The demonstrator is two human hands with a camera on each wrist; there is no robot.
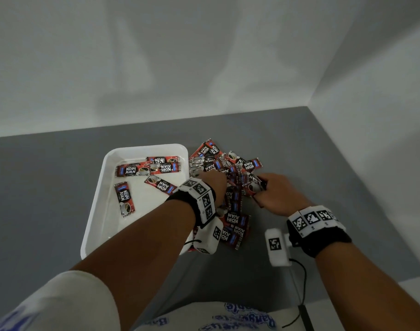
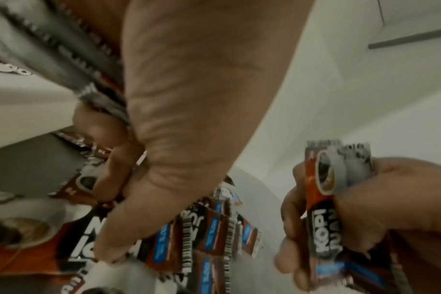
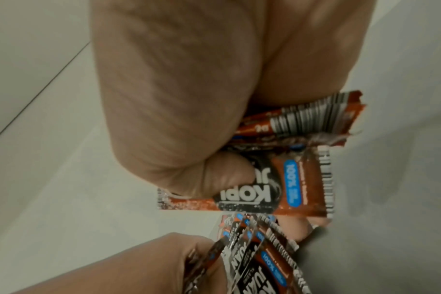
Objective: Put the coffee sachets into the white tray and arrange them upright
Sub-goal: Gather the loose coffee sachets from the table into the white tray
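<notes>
Tray: white tray [image 1: 98,206] holds a few sachets lying flat.
Left hand: left hand [image 1: 213,181] apparently clutches several sachets from the pile [image 1: 230,168].
Right hand: right hand [image 1: 274,194] grips a sachet bundle [image 1: 255,185].
Advice: square edges before standing them.
</notes>
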